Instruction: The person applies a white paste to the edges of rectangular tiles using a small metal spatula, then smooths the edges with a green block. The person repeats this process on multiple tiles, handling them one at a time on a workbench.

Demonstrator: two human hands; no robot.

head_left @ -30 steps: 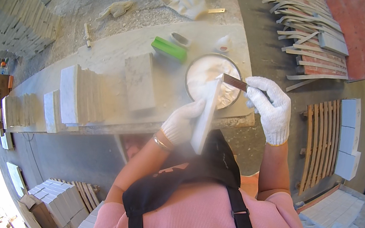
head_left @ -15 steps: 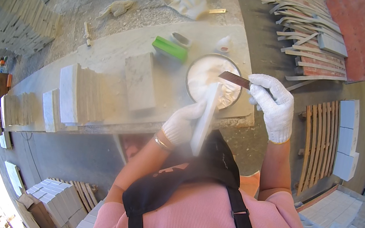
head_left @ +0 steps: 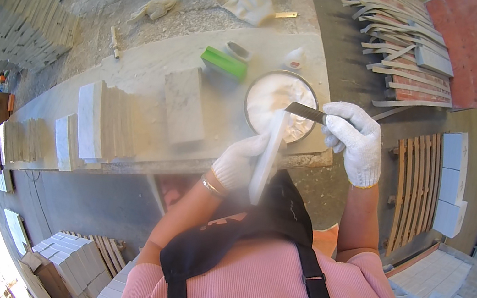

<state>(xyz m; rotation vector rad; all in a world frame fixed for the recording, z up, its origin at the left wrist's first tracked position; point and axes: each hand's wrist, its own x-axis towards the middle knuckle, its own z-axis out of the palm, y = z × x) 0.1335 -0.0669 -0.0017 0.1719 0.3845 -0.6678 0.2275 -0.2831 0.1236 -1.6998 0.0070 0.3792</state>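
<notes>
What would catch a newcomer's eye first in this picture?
Likely the bright green block on the workbench, left of the round white-filled pan. Near the centre, the gloved left hand holds a white slab; the gloved right hand holds a dark flat tool near the slab's far end.

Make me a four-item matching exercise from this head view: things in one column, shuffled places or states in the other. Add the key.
Things
1. Flat dark strip
2. Long green block
3. Round basin
4. Upright white slab

Places or states
A. Holds white material
B. In the gloved left hand
C. In the gloved right hand
D. On the bench, to the basin's left

Pairs: 1-C, 2-D, 3-A, 4-B
</notes>
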